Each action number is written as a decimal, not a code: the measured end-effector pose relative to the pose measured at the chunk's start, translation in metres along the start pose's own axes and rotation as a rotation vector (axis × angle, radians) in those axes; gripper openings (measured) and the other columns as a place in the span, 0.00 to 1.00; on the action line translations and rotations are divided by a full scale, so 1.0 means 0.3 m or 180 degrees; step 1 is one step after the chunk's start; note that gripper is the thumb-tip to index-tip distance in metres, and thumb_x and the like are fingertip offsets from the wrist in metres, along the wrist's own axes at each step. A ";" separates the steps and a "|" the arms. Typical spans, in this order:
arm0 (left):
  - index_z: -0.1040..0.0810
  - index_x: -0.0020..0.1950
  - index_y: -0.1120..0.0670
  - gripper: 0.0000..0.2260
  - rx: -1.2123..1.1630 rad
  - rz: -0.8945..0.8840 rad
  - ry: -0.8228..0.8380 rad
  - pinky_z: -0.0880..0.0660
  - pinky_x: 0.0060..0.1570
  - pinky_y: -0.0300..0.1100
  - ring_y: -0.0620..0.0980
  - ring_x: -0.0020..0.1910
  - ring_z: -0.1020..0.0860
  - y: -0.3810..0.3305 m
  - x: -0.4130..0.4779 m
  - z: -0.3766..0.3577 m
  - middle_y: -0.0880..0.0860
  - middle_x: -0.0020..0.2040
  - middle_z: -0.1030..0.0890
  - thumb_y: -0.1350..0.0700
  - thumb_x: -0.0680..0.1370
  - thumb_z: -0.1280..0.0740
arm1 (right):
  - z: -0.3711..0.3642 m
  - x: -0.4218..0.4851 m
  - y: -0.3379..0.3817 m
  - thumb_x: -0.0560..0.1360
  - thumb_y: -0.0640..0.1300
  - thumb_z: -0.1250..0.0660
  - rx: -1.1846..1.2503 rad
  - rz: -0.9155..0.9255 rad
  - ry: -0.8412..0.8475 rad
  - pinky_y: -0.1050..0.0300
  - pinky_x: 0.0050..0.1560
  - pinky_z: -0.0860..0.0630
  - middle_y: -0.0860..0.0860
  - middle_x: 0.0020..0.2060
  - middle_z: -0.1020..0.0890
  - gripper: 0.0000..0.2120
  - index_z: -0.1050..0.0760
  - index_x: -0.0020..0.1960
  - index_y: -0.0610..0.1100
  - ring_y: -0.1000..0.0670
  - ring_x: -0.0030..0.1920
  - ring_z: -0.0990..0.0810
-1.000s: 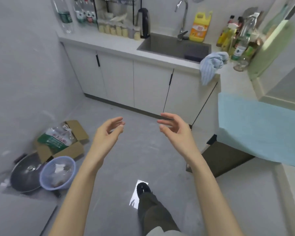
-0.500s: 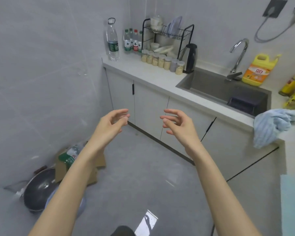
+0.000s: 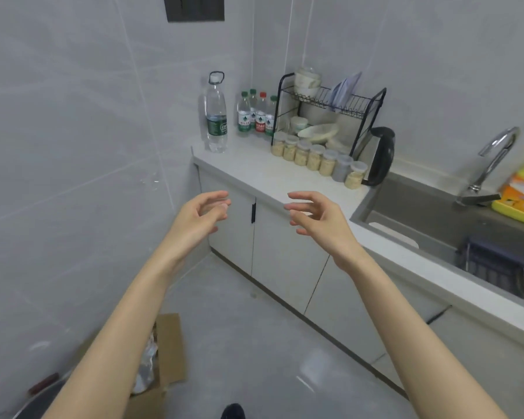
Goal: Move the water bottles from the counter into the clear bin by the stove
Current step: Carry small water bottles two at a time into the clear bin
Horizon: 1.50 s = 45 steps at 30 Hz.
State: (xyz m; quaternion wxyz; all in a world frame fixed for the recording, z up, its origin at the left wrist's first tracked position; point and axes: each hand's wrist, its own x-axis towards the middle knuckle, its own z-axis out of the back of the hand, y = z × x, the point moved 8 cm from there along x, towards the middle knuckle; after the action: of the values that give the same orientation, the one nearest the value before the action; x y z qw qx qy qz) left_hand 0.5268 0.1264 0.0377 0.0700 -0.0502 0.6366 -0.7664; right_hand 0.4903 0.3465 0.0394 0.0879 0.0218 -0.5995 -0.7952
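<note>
A tall clear water bottle [image 3: 216,116] with a dark green label stands at the far left end of the white counter [image 3: 263,179], against the wall corner. Behind it several small water bottles [image 3: 256,116] with green and red caps stand in a tight group beside the dish rack. My left hand [image 3: 198,219] and my right hand [image 3: 316,220] hover in front of the counter edge, palms facing each other, fingers curled and apart, both empty. The hands are well short of the bottles. No clear bin or stove is in view.
A black dish rack [image 3: 330,116] with bowls, a row of small jars [image 3: 315,157] and a black kettle [image 3: 380,155] stand right of the bottles. A sink [image 3: 436,225], tap [image 3: 493,161] and yellow detergent jug [image 3: 521,192] lie further right. A cardboard box [image 3: 164,358] sits on the floor.
The view has swung left and upward and drawn closer to the counter's left end, so the bottles appear larger. Both hands stay raised, empty and open, now nearer the counter edge.
</note>
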 end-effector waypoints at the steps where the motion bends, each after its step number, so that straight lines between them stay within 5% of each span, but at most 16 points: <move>1: 0.25 0.60 0.47 0.10 0.0004 0.0002 0.0018 0.26 0.58 0.44 0.42 0.53 0.21 -0.007 0.072 0.008 0.45 0.57 0.20 0.57 0.80 0.39 | -0.002 0.067 0.005 0.77 0.39 0.35 0.0000 0.0004 -0.0025 0.51 0.52 0.20 0.54 0.52 0.17 0.13 0.24 0.61 0.49 0.46 0.52 0.18; 17: 0.25 0.63 0.50 0.13 0.0238 0.0002 0.0202 0.26 0.60 0.47 0.47 0.57 0.22 -0.018 1.052 -0.071 0.47 0.59 0.21 0.58 0.80 0.38 | -0.005 1.036 -0.066 0.77 0.40 0.33 -0.0086 0.0193 -0.0067 0.49 0.54 0.22 0.54 0.53 0.17 0.13 0.24 0.57 0.53 0.44 0.47 0.18; 25: 0.25 0.62 0.48 0.13 0.0366 0.0062 0.0092 0.25 0.58 0.46 0.46 0.58 0.23 -0.029 1.546 -0.146 0.47 0.60 0.22 0.59 0.79 0.37 | 0.023 1.543 -0.122 0.76 0.39 0.33 -0.0301 0.0235 0.0233 0.59 0.48 0.24 0.52 0.53 0.17 0.13 0.25 0.58 0.52 0.54 0.42 0.21; 30: 0.27 0.64 0.47 0.14 0.0277 0.0164 0.0014 0.26 0.59 0.45 0.43 0.57 0.25 -0.041 1.809 -0.171 0.47 0.63 0.24 0.58 0.79 0.36 | 0.048 1.811 -0.116 0.75 0.39 0.32 -0.0596 0.0321 0.0237 0.57 0.51 0.23 0.53 0.53 0.17 0.14 0.24 0.59 0.50 0.46 0.46 0.19; 34: 0.32 0.70 0.47 0.21 0.0353 0.0259 -0.0053 0.30 0.66 0.51 0.45 0.60 0.26 -0.028 1.993 -0.193 0.47 0.68 0.28 0.56 0.78 0.36 | 0.040 1.977 -0.116 0.75 0.39 0.32 -0.0904 0.0447 0.0309 0.72 0.46 0.28 0.57 0.53 0.19 0.14 0.24 0.59 0.51 0.57 0.40 0.22; 37: 0.37 0.73 0.47 0.24 0.0328 0.0268 -0.0085 0.31 0.67 0.52 0.46 0.62 0.28 -0.015 2.124 -0.213 0.47 0.70 0.31 0.56 0.78 0.37 | 0.023 2.101 -0.118 0.76 0.39 0.33 -0.1273 0.0554 0.0330 0.65 0.52 0.28 0.58 0.55 0.21 0.15 0.25 0.62 0.49 0.56 0.46 0.21; 45: 0.37 0.73 0.51 0.23 -0.0069 0.0115 -0.0334 0.36 0.55 0.37 0.45 0.62 0.30 0.028 2.501 -0.236 0.46 0.62 0.30 0.61 0.79 0.38 | -0.046 2.421 -0.149 0.76 0.37 0.34 -0.2000 0.0620 0.0244 0.74 0.52 0.40 0.50 0.63 0.22 0.18 0.26 0.65 0.45 0.51 0.63 0.25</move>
State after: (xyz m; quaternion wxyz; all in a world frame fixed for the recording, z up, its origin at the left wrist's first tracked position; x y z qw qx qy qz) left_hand -0.2237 0.0648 0.0073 0.1166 -0.0796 0.6411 -0.7544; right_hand -0.2272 0.2248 0.0443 0.1885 -0.0339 -0.3204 -0.9277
